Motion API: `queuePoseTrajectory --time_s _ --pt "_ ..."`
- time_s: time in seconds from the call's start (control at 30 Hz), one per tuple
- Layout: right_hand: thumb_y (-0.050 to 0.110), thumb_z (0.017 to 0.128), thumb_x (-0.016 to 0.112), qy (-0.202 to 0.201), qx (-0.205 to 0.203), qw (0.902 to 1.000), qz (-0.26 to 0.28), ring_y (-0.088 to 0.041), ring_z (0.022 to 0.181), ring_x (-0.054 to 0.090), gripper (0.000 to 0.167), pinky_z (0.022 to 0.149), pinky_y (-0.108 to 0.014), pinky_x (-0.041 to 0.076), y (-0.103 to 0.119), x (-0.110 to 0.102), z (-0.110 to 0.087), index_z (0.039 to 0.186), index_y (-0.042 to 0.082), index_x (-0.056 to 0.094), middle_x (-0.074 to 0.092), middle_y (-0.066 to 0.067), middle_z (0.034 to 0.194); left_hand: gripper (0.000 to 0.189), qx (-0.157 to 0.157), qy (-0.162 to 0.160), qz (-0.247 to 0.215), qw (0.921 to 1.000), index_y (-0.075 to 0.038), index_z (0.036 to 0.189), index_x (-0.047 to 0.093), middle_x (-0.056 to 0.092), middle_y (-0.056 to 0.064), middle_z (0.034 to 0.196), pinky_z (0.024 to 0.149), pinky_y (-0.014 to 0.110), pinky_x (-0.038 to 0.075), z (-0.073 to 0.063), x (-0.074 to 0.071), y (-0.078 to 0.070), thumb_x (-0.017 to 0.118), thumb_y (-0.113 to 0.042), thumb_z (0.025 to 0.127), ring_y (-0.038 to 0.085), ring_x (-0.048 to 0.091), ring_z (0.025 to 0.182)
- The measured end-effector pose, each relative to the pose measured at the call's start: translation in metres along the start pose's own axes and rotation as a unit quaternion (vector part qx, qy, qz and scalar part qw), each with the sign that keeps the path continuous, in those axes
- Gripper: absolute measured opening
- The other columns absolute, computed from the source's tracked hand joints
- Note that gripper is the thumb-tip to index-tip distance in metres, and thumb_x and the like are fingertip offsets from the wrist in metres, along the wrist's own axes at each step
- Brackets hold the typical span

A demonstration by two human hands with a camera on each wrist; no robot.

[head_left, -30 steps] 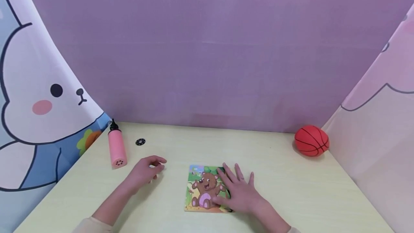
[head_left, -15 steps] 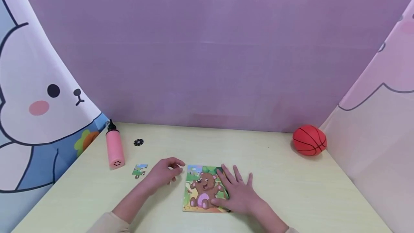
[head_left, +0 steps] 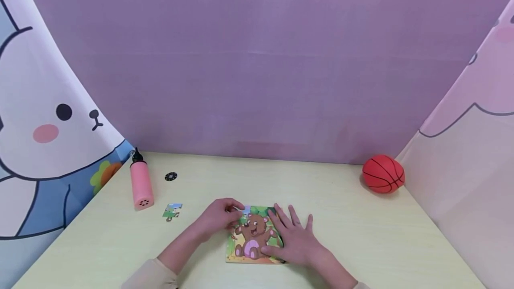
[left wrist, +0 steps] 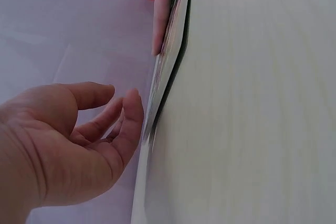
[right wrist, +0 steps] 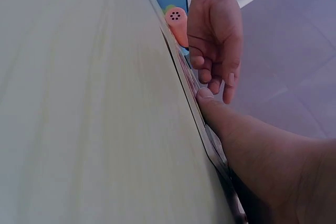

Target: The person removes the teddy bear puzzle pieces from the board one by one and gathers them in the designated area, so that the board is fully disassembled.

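A square bear jigsaw puzzle (head_left: 253, 240) lies on the table in the head view, its right part covered by my right hand (head_left: 297, 240). That hand rests on it with fingers spread. My left hand (head_left: 218, 217) is at the puzzle's upper left corner, fingers loosely bent. In the left wrist view the left hand (left wrist: 79, 140) has its thumb apart from the fingers and nothing between them. A loose jigsaw piece (head_left: 172, 211) with a green and blue print lies to the left of the left hand.
A pink hand pump (head_left: 142, 186) with a black nozzle lies at the table's left, with a black round chip (head_left: 171, 176) beside it. A red toy basketball (head_left: 383, 174) sits at the far right. Fabric walls (head_left: 257, 79) enclose the back and sides.
My left hand has moved right, from beside the puzzle to over its upper left corner, uncovering the loose jigsaw piece. My right hand has stayed on the puzzle.
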State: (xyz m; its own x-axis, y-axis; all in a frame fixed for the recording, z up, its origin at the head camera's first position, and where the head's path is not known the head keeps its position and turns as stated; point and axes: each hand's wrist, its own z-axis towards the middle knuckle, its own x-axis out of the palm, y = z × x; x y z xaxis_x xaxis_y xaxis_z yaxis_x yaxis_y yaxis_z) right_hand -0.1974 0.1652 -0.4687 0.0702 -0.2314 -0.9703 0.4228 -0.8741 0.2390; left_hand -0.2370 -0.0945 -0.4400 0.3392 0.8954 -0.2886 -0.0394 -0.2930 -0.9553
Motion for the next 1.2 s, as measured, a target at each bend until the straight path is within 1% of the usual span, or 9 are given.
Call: queuePoseTrajectory --time_s 0.1,0.2,0.33,0.43,0.57,0.7,0.8,0.97,1.2 --pt "0.084 0.086 0.043 -0.005 -0.004 1.0000 -0.003 -0.047 0.150 0.012 0.100 0.100 -0.086 0.001 -0.001 0.002 0.000 0.162 0.021 0.026 0.016 -0.004 0.168 0.025 0.007 0.009 -0.003 0.9999 0.007 0.116 0.064 0.061 0.013 0.087 0.061 0.031 0.057 0.003 0.005 -0.002 0.065 -0.006 0.094 0.019 0.060 0.069" --pt "0.082 0.087 0.045 -0.005 -0.005 1.0000 0.000 -0.047 0.149 0.013 0.099 0.099 -0.086 0.002 0.001 -0.001 -0.001 0.161 0.020 0.027 0.017 -0.005 0.168 0.024 0.001 0.011 -0.009 0.9999 0.007 0.115 0.064 0.062 0.015 0.087 0.060 0.031 0.057 0.005 0.011 -0.002 0.066 -0.006 0.095 0.018 0.061 0.067" --pt "0.081 0.087 0.046 0.002 -0.001 1.0000 0.004 -0.047 0.149 0.013 0.098 0.100 -0.086 0.003 0.005 -0.005 -0.001 0.161 0.021 0.027 0.018 -0.005 0.168 0.024 -0.010 0.004 -0.014 0.9998 0.007 0.114 0.064 0.063 0.015 0.087 0.060 0.032 0.058 0.007 0.017 -0.002 0.068 -0.006 0.094 0.017 0.060 0.064" --pt "0.081 0.087 0.046 -0.001 -0.004 1.0000 0.001 -0.048 0.149 0.014 0.098 0.099 -0.086 0.003 0.004 -0.004 -0.001 0.161 0.021 0.027 0.018 -0.006 0.167 0.025 -0.007 -0.002 -0.009 0.9999 0.007 0.114 0.063 0.063 0.014 0.087 0.060 0.033 0.058 0.007 0.019 -0.002 0.069 -0.006 0.093 0.017 0.060 0.063" --pt "0.081 0.088 0.045 -0.006 -0.011 0.9999 -0.003 -0.048 0.149 0.014 0.098 0.098 -0.086 0.002 0.002 -0.001 -0.002 0.162 0.020 0.026 0.017 -0.007 0.168 0.025 -0.008 -0.008 0.001 0.9999 0.008 0.113 0.063 0.064 0.013 0.088 0.060 0.034 0.057 0.007 0.021 0.000 0.069 -0.004 0.092 0.017 0.060 0.063" --pt "0.082 0.087 0.044 0.000 -0.003 1.0000 0.000 -0.047 0.149 0.012 0.098 0.099 -0.086 0.002 0.003 -0.003 -0.001 0.162 0.021 0.026 0.016 -0.005 0.168 0.022 -0.021 -0.015 0.011 0.9996 0.009 0.111 0.064 0.063 0.013 0.087 0.060 0.034 0.057 0.008 0.022 -0.001 0.067 0.001 0.090 0.018 0.060 0.064" --pt "0.082 0.087 0.046 0.007 0.003 1.0000 0.001 -0.046 0.150 0.013 0.098 0.100 -0.086 0.004 0.005 -0.006 -0.001 0.162 0.021 0.026 0.016 -0.005 0.168 0.021 -0.027 -0.018 0.031 0.9990 0.008 0.110 0.065 0.062 0.012 0.085 0.060 0.034 0.056 0.008 0.023 -0.003 0.066 0.002 0.090 0.017 0.060 0.064" --pt "0.084 0.086 0.044 0.011 0.008 0.9999 0.005 -0.044 0.151 0.010 0.099 0.101 -0.085 0.002 0.003 -0.003 0.001 0.162 0.024 0.024 0.014 -0.002 0.169 0.017 -0.023 -0.014 0.063 0.9977 0.006 0.106 0.068 0.061 0.009 0.081 0.061 0.033 0.055 0.006 0.023 -0.007 0.068 0.000 0.090 0.016 0.060 0.064" --pt "0.081 0.087 0.045 -0.005 -0.010 0.9998 0.014 -0.049 0.149 0.012 0.099 0.098 -0.086 -0.001 0.001 -0.001 0.000 0.162 0.020 0.025 0.016 -0.005 0.168 0.018 -0.022 -0.012 0.058 0.9980 0.005 0.106 0.067 0.059 0.007 0.080 0.060 0.032 0.053 0.004 0.023 -0.009 0.069 0.002 0.088 0.017 0.058 0.064"
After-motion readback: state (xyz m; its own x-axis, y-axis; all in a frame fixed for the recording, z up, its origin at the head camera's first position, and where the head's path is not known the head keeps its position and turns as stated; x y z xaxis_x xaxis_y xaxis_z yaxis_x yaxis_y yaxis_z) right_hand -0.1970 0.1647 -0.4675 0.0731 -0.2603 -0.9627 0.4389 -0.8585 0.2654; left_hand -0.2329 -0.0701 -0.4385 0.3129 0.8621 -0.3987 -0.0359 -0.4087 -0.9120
